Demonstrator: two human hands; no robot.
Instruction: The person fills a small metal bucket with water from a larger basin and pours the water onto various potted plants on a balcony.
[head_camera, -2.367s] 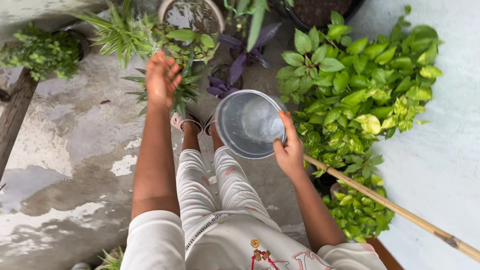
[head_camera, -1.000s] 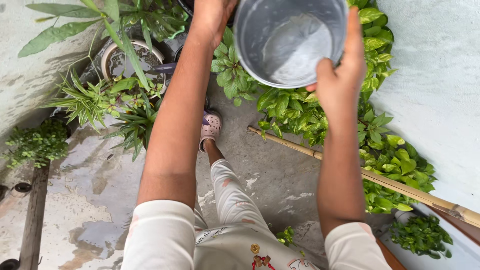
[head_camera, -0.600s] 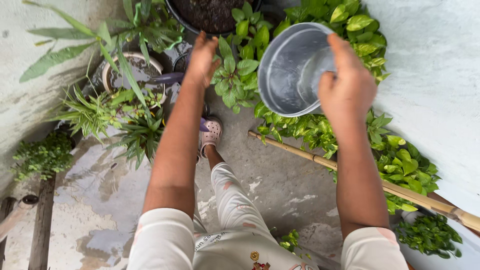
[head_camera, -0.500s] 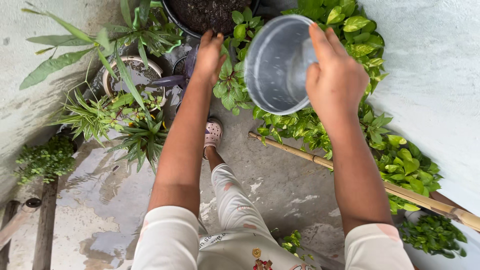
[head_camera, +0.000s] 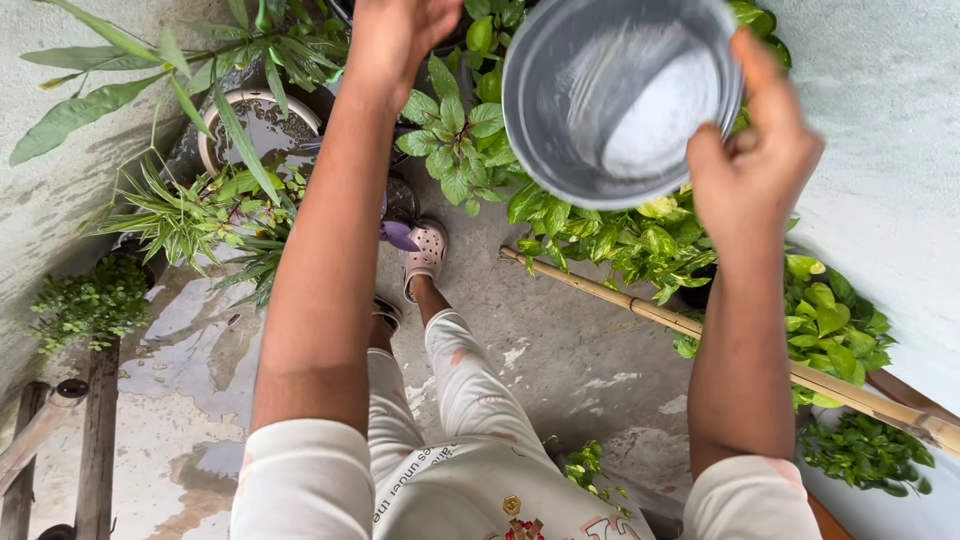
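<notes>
Right hand (head_camera: 757, 160) gripping the grey metal bowl (head_camera: 620, 95) by its right rim, far right, above the leafy green plant (head_camera: 600, 235); bowl's far edge cut off by the frame. Left hand (head_camera: 400, 35) far centre, fingers out of frame, open or closed impossible to tell. Bamboo pole (head_camera: 720, 335) partly hidden behind the right forearm.

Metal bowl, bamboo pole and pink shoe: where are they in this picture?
metal bowl (head_camera: 600, 110), head view, on its grey inner wall.
bamboo pole (head_camera: 640, 308), head view, on the shaft lying over the concrete.
pink shoe (head_camera: 426, 250), head view, on its perforated top.
</notes>
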